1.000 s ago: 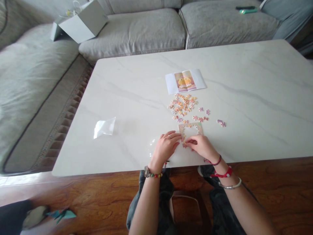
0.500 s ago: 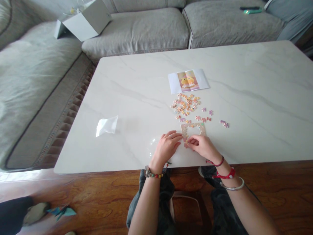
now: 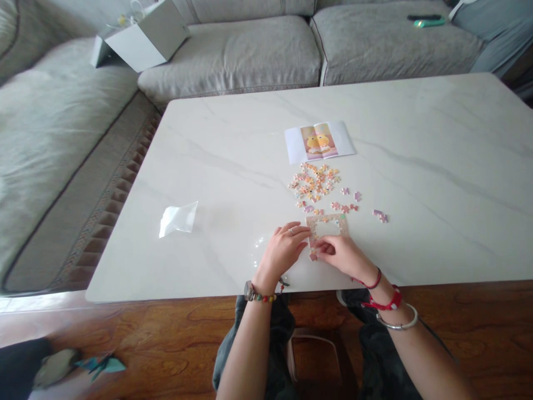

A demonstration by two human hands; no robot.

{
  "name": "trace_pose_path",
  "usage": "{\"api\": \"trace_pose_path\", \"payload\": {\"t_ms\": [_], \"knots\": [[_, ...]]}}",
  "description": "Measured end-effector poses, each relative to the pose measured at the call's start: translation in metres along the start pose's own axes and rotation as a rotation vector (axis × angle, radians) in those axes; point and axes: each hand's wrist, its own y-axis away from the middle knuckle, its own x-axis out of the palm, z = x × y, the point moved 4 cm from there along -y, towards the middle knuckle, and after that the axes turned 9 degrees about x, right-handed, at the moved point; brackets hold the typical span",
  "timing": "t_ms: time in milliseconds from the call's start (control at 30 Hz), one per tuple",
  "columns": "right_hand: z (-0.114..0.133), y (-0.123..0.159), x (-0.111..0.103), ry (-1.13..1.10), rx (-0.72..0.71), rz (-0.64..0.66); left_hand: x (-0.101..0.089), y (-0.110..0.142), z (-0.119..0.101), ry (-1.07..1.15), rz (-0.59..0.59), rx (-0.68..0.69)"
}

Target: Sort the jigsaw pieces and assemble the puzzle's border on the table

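Observation:
A small jigsaw frame point(image 3: 326, 221), joined along its border with a bare middle, lies on the white marble table point(image 3: 233, 161) near the front edge. My left hand point(image 3: 283, 250) rests on the table at the frame's left side, fingers bent and touching its edge. My right hand point(image 3: 343, 254) covers the frame's lower part, fingertips pinched on a small puzzle piece at the lower left corner. A heap of loose puzzle pieces point(image 3: 315, 181) lies just beyond the frame. Behind the heap is a folded picture sheet point(image 3: 319, 141) showing a yellow figure.
An empty clear plastic bag point(image 3: 178, 218) lies on the table's left. A few stray pieces point(image 3: 379, 215) sit to the right. A grey sofa point(image 3: 250, 50) wraps the far and left sides, bearing a white paper bag point(image 3: 141, 34) and a remote point(image 3: 425, 18).
My right hand has shifted slightly left along the frame's lower edge. The left hand stays put. The camera view drifted a little.

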Motion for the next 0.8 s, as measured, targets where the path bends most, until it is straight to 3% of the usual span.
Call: {"api": "trace_pose_path", "payload": {"t_ms": [233, 800], "knots": [[0.007, 0.009, 0.006, 0.418, -0.062, -0.2, -0.002, -0.003, 0.0, -0.017, 0.002, -0.016], [0.0, 0.008, 0.0, 0.468, -0.133, -0.047, -0.002, -0.009, 0.001, -0.033, 0.016, -0.014]]}}
